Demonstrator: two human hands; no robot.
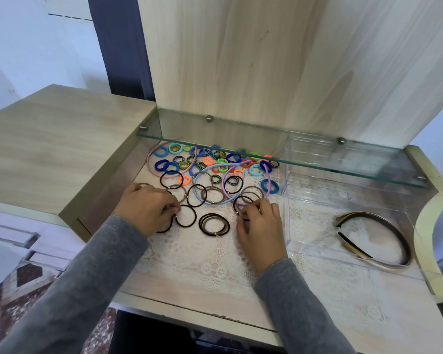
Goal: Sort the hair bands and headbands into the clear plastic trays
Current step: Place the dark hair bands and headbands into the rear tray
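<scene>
Many hair bands lie on a lace mat (189, 254). Thin dark and brown elastic bands (214, 224) are nearest; small colourful bands (269, 186) lie farther back under a glass shelf. Pink (151, 152), blue (198, 198) and purple (267, 172) headbands lie among them. My left hand (146, 208) pinches a dark elastic band (186, 216) at its fingertips. My right hand (260, 229) pinches another dark elastic band (242, 201). A clear plastic tray (317, 198) on the right holds a black headband (384, 223) and a gold headband (368, 258).
A glass shelf (343, 162) on metal pegs crosses above the back of the pile. A wooden back panel (266, 60) rises behind it, and a wooden cabinet top (49, 149) stands to the left. A second clear tray (356, 152) sits at the back right under the shelf.
</scene>
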